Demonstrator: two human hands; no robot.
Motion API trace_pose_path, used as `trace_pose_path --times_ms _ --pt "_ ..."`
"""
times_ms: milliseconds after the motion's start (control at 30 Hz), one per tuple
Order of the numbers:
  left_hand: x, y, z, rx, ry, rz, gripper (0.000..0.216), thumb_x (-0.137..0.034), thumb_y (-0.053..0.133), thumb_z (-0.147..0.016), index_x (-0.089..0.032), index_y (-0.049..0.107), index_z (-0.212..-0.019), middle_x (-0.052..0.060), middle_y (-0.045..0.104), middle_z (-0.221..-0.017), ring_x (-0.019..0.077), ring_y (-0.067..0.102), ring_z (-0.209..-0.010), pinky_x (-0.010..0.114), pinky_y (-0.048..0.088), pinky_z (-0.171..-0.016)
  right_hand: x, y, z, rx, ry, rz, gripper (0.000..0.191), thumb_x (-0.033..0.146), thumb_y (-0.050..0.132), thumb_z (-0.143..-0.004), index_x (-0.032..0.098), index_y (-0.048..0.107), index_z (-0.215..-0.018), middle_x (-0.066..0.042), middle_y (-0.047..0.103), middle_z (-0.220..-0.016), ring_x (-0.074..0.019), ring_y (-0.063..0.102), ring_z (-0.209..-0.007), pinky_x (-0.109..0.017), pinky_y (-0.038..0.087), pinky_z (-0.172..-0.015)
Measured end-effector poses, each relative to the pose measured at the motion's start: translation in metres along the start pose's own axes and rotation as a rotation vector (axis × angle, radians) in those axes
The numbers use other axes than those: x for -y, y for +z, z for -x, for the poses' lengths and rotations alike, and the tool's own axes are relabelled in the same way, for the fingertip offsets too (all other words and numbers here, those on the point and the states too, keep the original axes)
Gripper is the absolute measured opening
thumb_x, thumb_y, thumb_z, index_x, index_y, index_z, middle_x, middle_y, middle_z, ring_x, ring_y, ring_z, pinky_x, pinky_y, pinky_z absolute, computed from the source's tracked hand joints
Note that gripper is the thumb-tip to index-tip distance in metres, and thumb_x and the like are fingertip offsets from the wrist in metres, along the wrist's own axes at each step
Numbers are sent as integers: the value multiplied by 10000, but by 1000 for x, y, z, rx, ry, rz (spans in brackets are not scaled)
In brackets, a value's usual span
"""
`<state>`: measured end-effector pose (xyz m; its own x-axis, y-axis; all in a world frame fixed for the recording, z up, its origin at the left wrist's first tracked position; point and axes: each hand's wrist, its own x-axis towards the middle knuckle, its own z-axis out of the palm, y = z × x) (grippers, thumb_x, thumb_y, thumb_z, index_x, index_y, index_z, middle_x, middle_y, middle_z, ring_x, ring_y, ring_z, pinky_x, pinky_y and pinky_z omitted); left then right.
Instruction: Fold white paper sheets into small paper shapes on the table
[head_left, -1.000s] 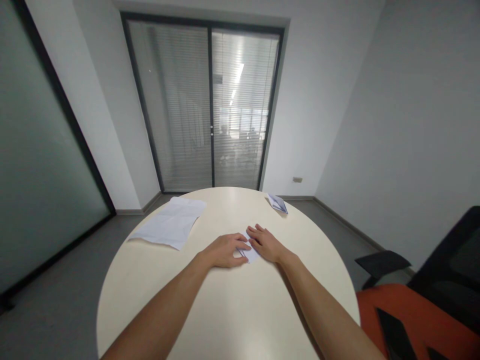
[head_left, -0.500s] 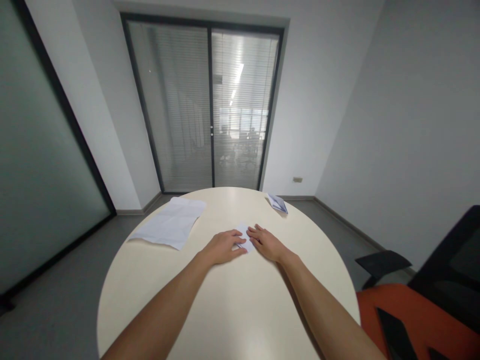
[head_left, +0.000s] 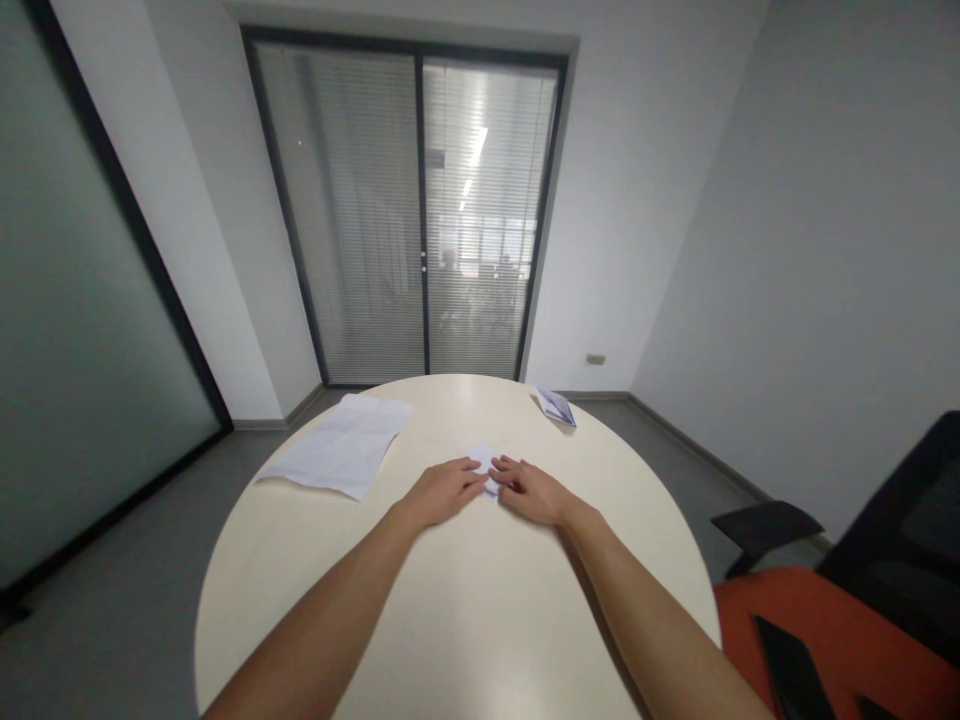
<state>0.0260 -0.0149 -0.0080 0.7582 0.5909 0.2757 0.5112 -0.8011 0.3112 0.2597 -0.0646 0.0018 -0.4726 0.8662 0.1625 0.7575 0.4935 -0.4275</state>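
A small piece of folded white paper (head_left: 482, 456) lies on the round table (head_left: 450, 620), between my two hands and partly covered by them. My left hand (head_left: 444, 492) rests at its left side, fingers stretched forward, with the tips pressing on the paper. At the right side, the fingers of my right hand (head_left: 531, 492) are bent, with the thumb drawn in near them around the paper's near right edge. A folded flap shows between the hands, though the fingers hide most of it.
A large creased sheet of white paper (head_left: 341, 445) lies at the table's left, reaching the rim. Another folded paper (head_left: 555, 407) sits near the far right edge. An orange office chair (head_left: 847, 650) stands to the right. Glass panels with blinds (head_left: 480, 300) rise behind the table.
My left thumb has drawn up towards its fingers. My right fingers have bent more and shifted slightly left over the folded paper. The other papers have not moved.
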Motion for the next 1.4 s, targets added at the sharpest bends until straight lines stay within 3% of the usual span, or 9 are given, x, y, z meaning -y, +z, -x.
trace_pose_path --times_ms 167,300,533,667,833,1033,1400 --pt "9 0 1 11 24 23 388 -461 405 -1024 -322 686 -1254 8 594 -1421 226 529 -1334 377 424 -1113 3 -4 2 -6 12 -50 437 347 602 -876 228 682 -1289 -113 508 -1482 -306 437 -1408 -486 347 -1162" --pt "9 1 0 -24 30 16 396 -437 390 -1035 -273 686 -1240 33 620 -1390 227 531 -1334 378 412 -1128 4 -6 2 -5 0 -17 454 424 644 -865 240 692 -1278 -118 522 -1466 -324 469 -1382 -465 404 -1120" --pt "6 1 0 -49 76 -13 327 -302 416 -1023 -237 696 -1179 41 658 -1336 221 564 -1296 363 431 -1107 5 -5 1 -67 -17 -13 330 367 530 -955 277 730 -1202 -66 653 -1343 -274 550 -1318 -394 453 -1071" --pt "8 1 1 -50 47 -19 314 -269 454 -995 -261 698 -1193 25 670 -1320 214 597 -1252 344 463 -1061 5 -6 2 -76 -15 0 330 377 513 -967 260 723 -1192 -74 696 -1276 -258 656 -1164 -348 502 -958" --pt "6 -2 0 -88 -10 -31 308 -292 468 -991 -249 718 -1165 38 736 -1178 209 666 -1106 318 492 -977 7 -7 1 -88 -9 11 362 416 461 -997 226 720 -1163 -88 711 -1238 -239 684 -1031 -313 482 -881" --pt "5 -6 -3 -93 -97 -26 297 -298 473 -983 -263 728 -1132 31 755 -1115 211 688 -1025 299 496 -910 9 -8 -2 -102 75 78 433 430 389 -1023 195 745 -950 -76 761 -895 -196 655 -759 -271 411 -685" --pt "8 -9 -3 -137 -206 12 298 -303 471 -976 -255 710 -1147 42 767 -1042 207 696 -922 275 486 -806 0 -4 -5 -192 126 -2 298 342 461 -978 198 701 -1081 -73 754 -928 -191 662 -771 -267 426 -686"
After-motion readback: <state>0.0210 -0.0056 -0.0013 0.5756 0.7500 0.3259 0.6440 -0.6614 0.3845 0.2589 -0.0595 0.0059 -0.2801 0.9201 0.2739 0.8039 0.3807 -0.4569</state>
